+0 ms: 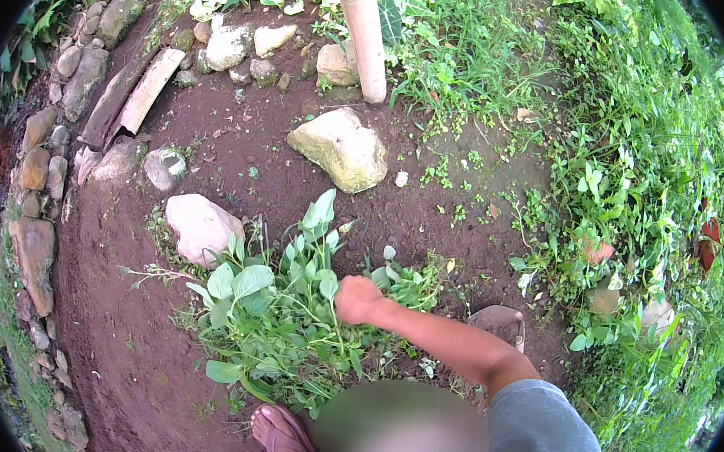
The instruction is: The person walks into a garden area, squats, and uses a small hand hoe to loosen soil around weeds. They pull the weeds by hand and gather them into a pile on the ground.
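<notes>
My right hand (357,300) is closed in a fist around leafy green stems at the right side of a heap of pulled plants (280,329). The heap lies on bare brown soil, with broad pale-green leaves (253,281) on its left and finer stems beneath. Partly behind my right forearm is a greyish-brown object with a rounded edge (498,319), too covered to name. My left hand is out of view. A blurred oval hides the ground below the heap. To its left is my foot in a flip-flop (289,440).
Beyond the heap sit a pale rock (203,229) and a larger rock (343,149). A cut bamboo post (364,50) stands upright at the back. Split bamboo (147,91) and a stone border (32,259) line the left. Dense low plants (638,207) cover the right.
</notes>
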`<state>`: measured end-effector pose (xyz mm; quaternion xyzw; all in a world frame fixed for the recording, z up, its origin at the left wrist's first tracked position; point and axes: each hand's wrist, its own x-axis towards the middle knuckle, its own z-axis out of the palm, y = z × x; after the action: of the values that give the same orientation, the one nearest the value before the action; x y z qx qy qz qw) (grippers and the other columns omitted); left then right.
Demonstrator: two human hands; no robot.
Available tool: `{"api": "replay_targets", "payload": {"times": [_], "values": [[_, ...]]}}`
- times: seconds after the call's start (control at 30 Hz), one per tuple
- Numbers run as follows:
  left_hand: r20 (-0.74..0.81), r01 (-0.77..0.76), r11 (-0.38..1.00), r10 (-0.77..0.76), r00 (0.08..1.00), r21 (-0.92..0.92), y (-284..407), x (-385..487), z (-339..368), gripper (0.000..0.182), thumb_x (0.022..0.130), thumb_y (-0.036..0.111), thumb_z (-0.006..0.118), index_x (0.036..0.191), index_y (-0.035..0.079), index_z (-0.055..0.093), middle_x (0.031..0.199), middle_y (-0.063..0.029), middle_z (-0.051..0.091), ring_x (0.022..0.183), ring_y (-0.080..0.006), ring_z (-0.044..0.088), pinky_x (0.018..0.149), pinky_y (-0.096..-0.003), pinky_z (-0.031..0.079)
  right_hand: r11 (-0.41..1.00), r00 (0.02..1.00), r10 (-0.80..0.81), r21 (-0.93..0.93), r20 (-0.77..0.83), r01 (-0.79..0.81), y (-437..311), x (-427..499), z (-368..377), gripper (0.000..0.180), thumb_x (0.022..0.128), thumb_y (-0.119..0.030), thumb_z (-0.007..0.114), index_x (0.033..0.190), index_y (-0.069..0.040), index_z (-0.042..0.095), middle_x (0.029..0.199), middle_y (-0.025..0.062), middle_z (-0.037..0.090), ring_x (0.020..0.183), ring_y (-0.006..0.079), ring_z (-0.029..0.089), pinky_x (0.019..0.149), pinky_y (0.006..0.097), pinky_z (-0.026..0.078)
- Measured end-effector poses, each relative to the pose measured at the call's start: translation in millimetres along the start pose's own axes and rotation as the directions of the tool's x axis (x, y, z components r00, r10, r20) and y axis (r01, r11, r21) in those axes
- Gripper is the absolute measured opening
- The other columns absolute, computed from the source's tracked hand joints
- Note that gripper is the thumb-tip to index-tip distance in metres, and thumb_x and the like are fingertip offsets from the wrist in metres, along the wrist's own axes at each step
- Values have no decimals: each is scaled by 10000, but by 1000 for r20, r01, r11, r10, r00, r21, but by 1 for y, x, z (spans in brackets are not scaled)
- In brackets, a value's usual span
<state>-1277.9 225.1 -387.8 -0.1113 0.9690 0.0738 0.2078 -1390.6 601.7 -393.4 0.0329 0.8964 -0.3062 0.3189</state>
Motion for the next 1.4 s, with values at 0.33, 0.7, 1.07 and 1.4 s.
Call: {"api": "replay_targets", "payload": {"times": [0.33,0.7,1.07,1.4], "values": [[-338,-126,992,115,934,-11,-13,4,22,596,1014,407,321,1293,-90,497,1332,-303,490,1270,-427,427,1102,-468,282,968,884,243,42,-399,-247,2,79,1,287,864,-139,515,1099,-30,638,1011,194,674,957,289,672,798,406,524],[-329,-122,989,144,933,87,-22,3,29,584,1014,397,328,1296,-86,498,1332,-295,495,1263,-430,430,1092,-484,287,956,909,193,280,-370,-89,58,117,29,338,776,-212,654,1014,28,633,1032,252,664,1002,381,641,875,431,517],[61,65,997,-63,996,-37,12,-5,-8,648,1043,420,191,1446,-85,230,1535,-255,196,1441,-347,144,1194,-402,71,979,889,203,114,-410,-170,93,48,-35,525,749,-102,629,1252,-2,513,1036,232,631,961,345,638,890,411,511],[57,-126,961,116,992,244,15,-16,-14,605,1028,293,272,1481,-54,70,1532,-272,145,1437,-374,116,1187,-413,58,522,977,174,853,-122,14,28,2,-67,642,846,-334,643,1400,-91,428,1299,232,534,1159,317,557,974,469,459]]}}
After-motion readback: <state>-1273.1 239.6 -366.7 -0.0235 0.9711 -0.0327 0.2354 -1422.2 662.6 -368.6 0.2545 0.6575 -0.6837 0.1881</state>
